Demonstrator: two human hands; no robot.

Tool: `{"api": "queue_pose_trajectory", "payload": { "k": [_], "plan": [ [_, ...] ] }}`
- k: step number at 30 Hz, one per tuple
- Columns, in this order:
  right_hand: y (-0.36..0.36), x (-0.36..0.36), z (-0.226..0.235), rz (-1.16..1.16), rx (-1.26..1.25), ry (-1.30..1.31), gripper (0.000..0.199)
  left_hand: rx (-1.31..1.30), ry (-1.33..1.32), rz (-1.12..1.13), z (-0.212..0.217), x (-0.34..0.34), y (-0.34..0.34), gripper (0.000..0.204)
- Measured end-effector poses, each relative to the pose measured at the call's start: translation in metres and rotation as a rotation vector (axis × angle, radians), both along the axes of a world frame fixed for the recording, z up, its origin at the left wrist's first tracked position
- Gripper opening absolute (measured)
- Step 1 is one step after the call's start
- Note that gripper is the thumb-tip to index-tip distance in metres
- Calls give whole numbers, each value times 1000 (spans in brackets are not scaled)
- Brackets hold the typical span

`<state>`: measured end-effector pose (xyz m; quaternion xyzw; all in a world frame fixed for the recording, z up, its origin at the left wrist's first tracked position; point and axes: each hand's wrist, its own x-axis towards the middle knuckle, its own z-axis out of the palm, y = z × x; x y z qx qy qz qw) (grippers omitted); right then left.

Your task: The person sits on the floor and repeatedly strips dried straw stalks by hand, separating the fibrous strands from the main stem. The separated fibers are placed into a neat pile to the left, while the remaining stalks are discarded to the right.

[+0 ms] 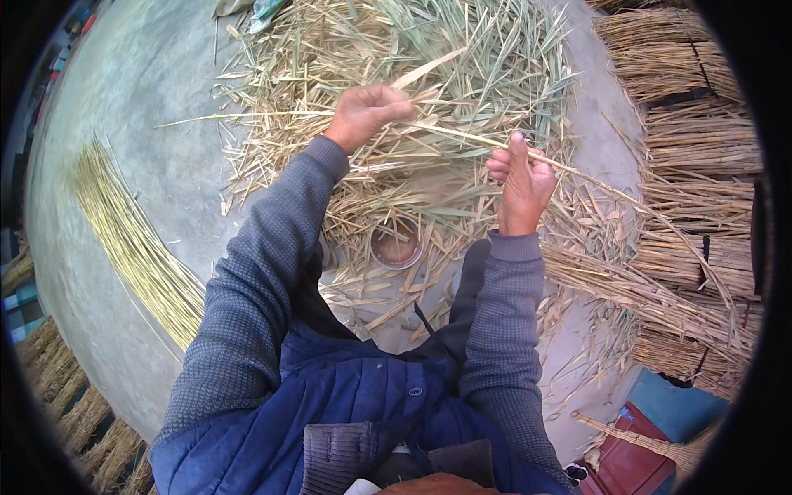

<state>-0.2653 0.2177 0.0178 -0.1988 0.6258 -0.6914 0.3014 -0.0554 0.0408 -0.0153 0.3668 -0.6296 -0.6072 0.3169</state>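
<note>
A long, thin, straw-coloured reed stalk (462, 134) runs across in front of me, held in both hands. My left hand (371, 115) is closed round it in a pinch, and a broad dry leaf strip (429, 68) shows just beyond the knuckles; whether the hand also grips that strip, I cannot tell. Lower and to the right, my right hand (525, 186) has the stalk between its raised thumb and curled fingers. From there the stalk's thin end bends away to the right. Beneath both hands spreads a big heap of stripped leaves (487, 58), pale tan and greenish.
Near my legs a round bowl (397, 244) stands among leaf scraps. On the left floor lies a bunch of yellowish stalks (132, 231). Loose unpeeled stalks (610, 280) stretch to the right, beside tied reed bundles (701, 140). A dark red object (631, 454) sits lower right.
</note>
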Motion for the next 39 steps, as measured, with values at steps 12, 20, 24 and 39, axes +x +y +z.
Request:
{"api": "queue_pose_trajectory", "payload": {
  "k": [12,20,24,39],
  "plan": [
    [-1,0,-4,48,-41,-103,41,-931,-294,-261,7,-4,4,30],
    [13,-42,5,-7,-81,-167,35,-493,-551,-99,38,53,-26,34],
    [6,-19,1,103,-121,-192,34,-815,-578,-203,36,26,3,46],
    [-4,17,-6,209,-78,-119,32,-33,-65,-146,30,-17,32,16]
  ]
}}
